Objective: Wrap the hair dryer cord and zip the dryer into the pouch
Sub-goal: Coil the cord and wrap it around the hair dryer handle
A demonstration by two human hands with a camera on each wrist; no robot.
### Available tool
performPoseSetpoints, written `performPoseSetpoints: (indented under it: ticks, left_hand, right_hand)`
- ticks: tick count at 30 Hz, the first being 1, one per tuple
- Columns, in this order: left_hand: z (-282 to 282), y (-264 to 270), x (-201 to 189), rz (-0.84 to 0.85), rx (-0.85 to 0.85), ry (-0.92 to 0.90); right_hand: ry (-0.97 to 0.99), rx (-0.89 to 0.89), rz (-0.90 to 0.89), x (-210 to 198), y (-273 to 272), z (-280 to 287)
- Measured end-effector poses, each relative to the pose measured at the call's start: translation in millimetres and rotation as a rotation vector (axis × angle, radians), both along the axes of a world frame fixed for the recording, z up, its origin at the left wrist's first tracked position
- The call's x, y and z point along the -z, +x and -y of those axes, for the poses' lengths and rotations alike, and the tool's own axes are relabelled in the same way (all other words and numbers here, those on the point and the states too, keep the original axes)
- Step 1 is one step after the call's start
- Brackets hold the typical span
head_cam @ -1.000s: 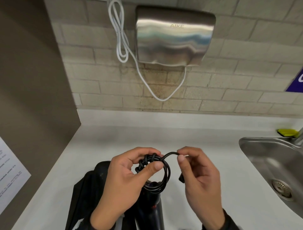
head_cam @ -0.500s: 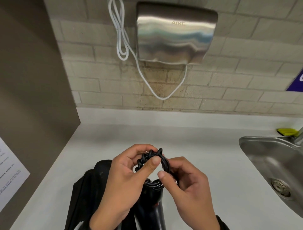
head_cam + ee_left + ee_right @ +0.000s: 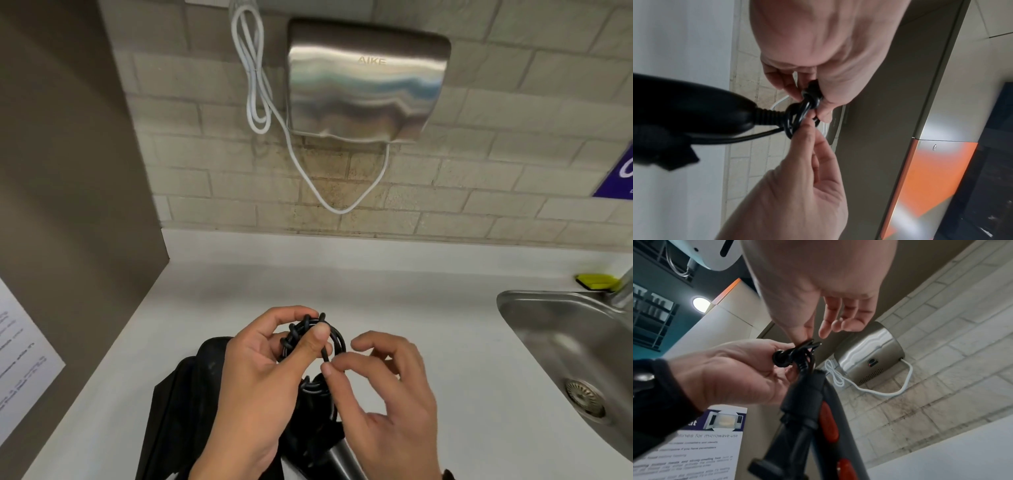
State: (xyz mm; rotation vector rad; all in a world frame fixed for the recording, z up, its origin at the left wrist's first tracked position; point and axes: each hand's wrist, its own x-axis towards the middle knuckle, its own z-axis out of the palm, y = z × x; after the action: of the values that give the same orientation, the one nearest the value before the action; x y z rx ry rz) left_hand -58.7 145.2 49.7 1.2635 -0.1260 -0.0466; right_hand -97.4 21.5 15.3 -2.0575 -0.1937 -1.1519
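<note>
My left hand [image 3: 311, 329] holds the black cord [image 3: 337, 337], wound into a small coil, between thumb and fingers above the counter. My right hand [image 3: 330, 365] pinches a strand at the coil's lower right with thumb and index; its other fingers are spread. The hair dryer [image 3: 320, 428] hangs below the coil, mostly hidden by both hands. The black pouch [image 3: 185, 394] lies on the counter under my left wrist. The left wrist view shows the coil [image 3: 795, 116] at the dryer's handle [image 3: 694, 105]. In the right wrist view the handle [image 3: 803, 402] has red switches.
A steel sink [image 3: 548, 301] is set into the white counter [image 3: 376, 291] at the right, with a yellow sponge [image 3: 596, 281] behind it. A steel hand dryer [image 3: 366, 85] with a white cable [image 3: 253, 85] hangs on the tiled wall. A brown panel [image 3: 68, 171] bounds the left.
The right hand held the cord's end out to the right, brought it in against the coil, and now pinches a strand at the coil's lower right. The left hand kept its hold.
</note>
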Motion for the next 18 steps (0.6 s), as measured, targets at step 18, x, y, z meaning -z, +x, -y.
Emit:
performPoseSetpoints:
  ticks: [18]
  left_hand:
    - [8, -2, 3, 0.167, -0.056, 0.087]
  right_hand:
    - [-0.094, 0.249, -0.336, -16, -9, -19]
